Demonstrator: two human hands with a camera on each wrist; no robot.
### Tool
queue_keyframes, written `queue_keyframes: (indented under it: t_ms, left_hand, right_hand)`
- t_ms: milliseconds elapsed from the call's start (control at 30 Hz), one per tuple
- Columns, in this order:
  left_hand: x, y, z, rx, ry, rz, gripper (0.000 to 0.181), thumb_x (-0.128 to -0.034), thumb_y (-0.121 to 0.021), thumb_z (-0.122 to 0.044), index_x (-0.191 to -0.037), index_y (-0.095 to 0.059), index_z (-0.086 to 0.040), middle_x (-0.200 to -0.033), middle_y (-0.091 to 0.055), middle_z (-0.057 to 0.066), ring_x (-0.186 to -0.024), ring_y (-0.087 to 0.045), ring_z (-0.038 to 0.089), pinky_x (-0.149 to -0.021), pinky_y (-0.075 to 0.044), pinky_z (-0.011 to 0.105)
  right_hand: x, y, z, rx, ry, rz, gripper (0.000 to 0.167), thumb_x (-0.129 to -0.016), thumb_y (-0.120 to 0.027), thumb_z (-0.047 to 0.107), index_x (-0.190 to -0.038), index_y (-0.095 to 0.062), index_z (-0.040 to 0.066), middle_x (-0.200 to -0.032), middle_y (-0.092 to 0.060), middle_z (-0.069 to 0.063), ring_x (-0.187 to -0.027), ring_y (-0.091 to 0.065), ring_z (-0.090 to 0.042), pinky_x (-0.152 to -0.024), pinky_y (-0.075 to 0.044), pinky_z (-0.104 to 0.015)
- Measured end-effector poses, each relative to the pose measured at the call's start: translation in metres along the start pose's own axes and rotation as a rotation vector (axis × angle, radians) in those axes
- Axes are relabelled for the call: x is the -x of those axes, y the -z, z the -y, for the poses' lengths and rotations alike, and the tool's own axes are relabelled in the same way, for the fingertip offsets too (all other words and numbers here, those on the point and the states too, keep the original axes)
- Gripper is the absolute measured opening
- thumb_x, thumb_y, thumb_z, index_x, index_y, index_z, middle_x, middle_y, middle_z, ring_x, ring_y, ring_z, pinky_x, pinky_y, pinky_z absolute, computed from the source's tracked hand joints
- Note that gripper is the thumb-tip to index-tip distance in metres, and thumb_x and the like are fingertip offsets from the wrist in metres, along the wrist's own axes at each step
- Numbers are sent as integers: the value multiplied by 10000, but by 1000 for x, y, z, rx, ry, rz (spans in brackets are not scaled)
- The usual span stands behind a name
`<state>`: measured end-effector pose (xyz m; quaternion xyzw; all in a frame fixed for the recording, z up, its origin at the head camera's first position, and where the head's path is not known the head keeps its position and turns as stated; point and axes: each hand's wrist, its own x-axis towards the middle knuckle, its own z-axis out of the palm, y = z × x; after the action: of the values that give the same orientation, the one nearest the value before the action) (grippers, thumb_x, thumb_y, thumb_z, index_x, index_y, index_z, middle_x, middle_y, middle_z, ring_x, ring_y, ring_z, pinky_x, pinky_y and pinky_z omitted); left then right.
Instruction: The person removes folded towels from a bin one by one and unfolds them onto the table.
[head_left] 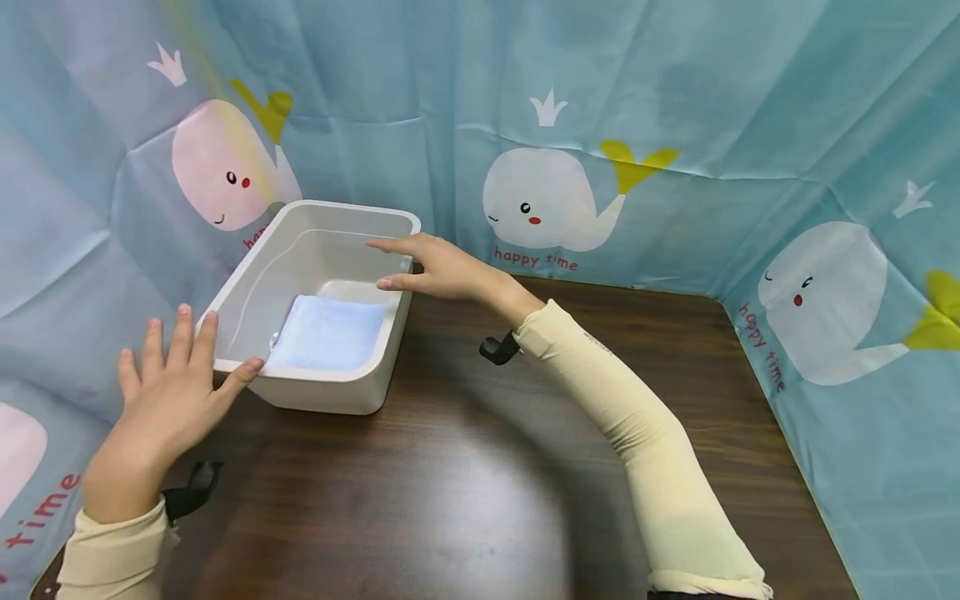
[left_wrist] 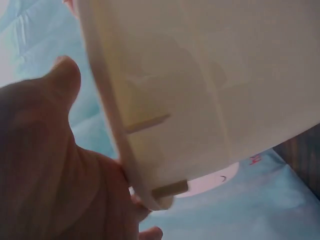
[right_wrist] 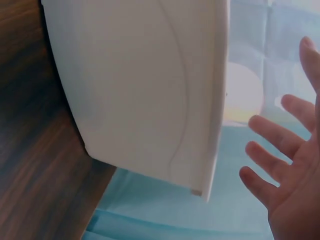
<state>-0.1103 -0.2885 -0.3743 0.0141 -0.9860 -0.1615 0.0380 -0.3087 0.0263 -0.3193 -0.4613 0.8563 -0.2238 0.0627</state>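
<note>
A light grey plastic bin (head_left: 315, 392) stands at the back left of the table, with a folded pale blue cloth (head_left: 327, 333) lying inside on its floor. My left hand (head_left: 168, 400), fingers spread, is at the bin's near left corner; in the left wrist view the hand (left_wrist: 75, 150) lies close along the rim of the bin (left_wrist: 240, 90). Over the bin's right rim reaches my right hand (head_left: 442, 267), its fingers extended and holding nothing. In the right wrist view that hand (right_wrist: 295, 160) is apart from the bin wall (right_wrist: 135, 85), fingers spread.
Dark brown wooden table (head_left: 450, 500) lies under the bin and in front of it. A blue curtain (head_left: 420, 75) printed with whales hangs behind and on both sides, close to the bin's back and left. Black straps with small black pieces sit at both wrists.
</note>
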Motion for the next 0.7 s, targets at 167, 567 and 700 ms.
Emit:
queue_keyframes:
  t_ms: [167,567,700]
  left_hand:
    - [0,-3,7,15,46,9,973,-988,-334,-649,-1559,42,43,-1607,180,287,-1470,221,529,-1092,164,754]
    - [-4,-5,1,33,84,9,1013,-978,-334,-661,-1543,60,82,-1596,204,296,-1463,234,532,-1102,167,744]
    - [-5,-6,-1,35,83,2,1014,-978,-331,-663,-1541,54,87,-1596,194,304,-1466,225,533,-1099,167,746]
  right_hand:
    - [-16,-1,3,10,-12,43,701,-936,-546,609,-1544,-324,342,-1560,-405,171,-1454,-341,-9,-1200,-280,-233]
    - [-68,1,13,-93,-96,86,687,-947,-546,582,-1546,-330,325,-1515,-500,66,-1392,-460,-48,-1151,-356,-229]
    - [-85,1,16,-272,-176,78,654,-956,-553,546,-1537,-353,322,-1491,-525,74,-1364,-490,-52,-1107,-401,-214]
